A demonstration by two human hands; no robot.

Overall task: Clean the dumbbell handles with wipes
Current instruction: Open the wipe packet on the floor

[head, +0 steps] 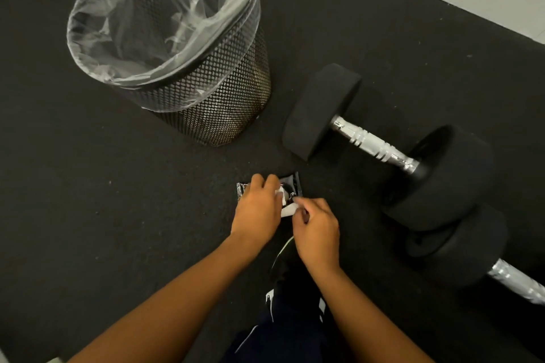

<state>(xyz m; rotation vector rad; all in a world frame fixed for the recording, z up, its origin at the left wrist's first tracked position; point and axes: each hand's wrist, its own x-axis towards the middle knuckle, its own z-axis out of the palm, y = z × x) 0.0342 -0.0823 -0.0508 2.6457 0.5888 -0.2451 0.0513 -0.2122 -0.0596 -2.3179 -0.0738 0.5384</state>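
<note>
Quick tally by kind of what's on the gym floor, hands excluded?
Dumbbells: 2, far one, near one partly cut off by the frame edge
Mesh bin: 1
Wipe packet: 1
Wipe: 1, being pulled out
Total: 5

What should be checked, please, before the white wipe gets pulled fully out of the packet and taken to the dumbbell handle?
1. Left hand steadies the small dark foil wipe packet on the black rubber floor: ok.
2. Right hand pinches the white wipe: ok.
3. Wipe fully clear of the packet: not ok, only partly out.
4. Knurled silver handle of the nearer black dumbbell is uncovered: ok.
5. Black mesh waste bin with clear liner stands upright beside the dumbbell: ok.
6. Wipe is moist: cannot tell.
</note>
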